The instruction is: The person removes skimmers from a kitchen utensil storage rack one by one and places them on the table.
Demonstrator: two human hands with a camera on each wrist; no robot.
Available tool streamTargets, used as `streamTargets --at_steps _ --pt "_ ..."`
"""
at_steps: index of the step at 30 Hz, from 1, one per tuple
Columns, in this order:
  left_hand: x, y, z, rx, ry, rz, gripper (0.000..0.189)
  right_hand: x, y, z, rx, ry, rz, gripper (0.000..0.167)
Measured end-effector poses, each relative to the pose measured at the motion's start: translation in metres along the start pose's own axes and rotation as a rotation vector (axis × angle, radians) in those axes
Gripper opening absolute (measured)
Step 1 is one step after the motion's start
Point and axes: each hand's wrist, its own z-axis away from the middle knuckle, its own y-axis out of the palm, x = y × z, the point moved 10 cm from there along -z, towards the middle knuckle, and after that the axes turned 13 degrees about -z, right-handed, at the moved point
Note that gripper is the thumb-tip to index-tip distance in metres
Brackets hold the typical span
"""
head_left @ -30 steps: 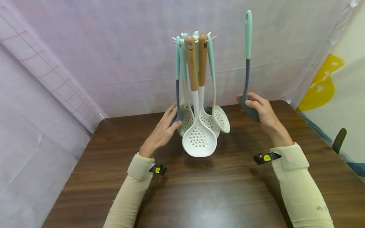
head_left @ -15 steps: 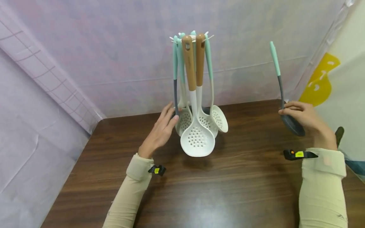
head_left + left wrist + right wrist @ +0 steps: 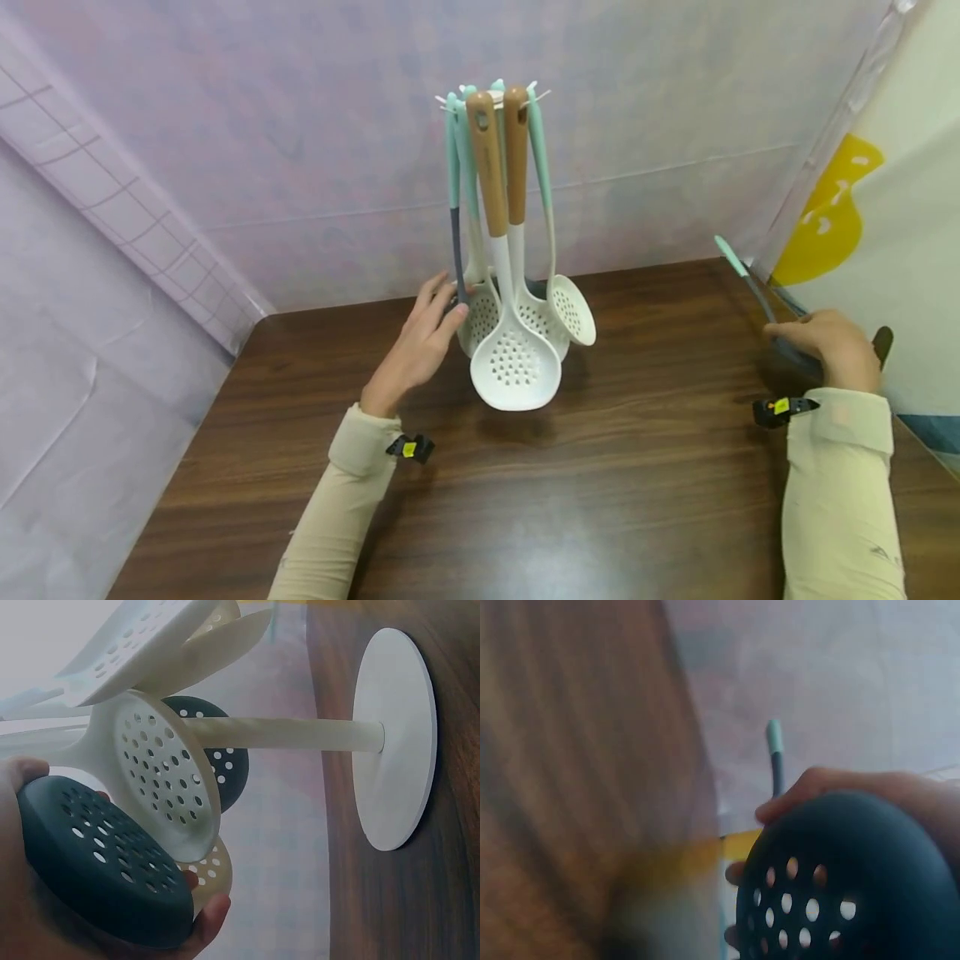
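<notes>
Low over the table's right side, my right hand (image 3: 843, 350) holds a dark grey skimmer (image 3: 847, 840) by its perforated head. Its mint handle tilts up to the left, and much of the head is hidden by the hand in the head view. My left hand (image 3: 416, 350) grips the head of another dark skimmer (image 3: 105, 862), fingers on one side and thumb on the other. That skimmer hangs by its mint handle from a white utensil rack (image 3: 292, 735). A white skimmer (image 3: 525, 396) with a wooden handle hangs at the front.
Several other skimmers, pale and dark, hang around the rack; a pale one (image 3: 573, 312) is at its right. The rack's round white base (image 3: 394, 742) stands on the brown wooden table (image 3: 585, 492). Behind rises a sheet-covered wall (image 3: 337, 150). A yellow print (image 3: 825, 217) is at right.
My right hand has carried its skimmer to the right, away from the rack, then lowered it toward the table, its handle tipping over leftward. The left hand stays at the hanging skimmer.
</notes>
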Motion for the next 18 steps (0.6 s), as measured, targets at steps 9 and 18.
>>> streamTargets --at_steps 9,18 --pt "-0.002 0.002 0.003 0.027 0.000 0.002 0.056 -0.016 0.017 -0.008 0.003 0.167 -0.031 0.106" --pt "-0.001 -0.001 0.003 0.020 -0.015 -0.011 0.057 -0.012 0.022 -0.014 -0.049 0.193 -0.070 0.097"
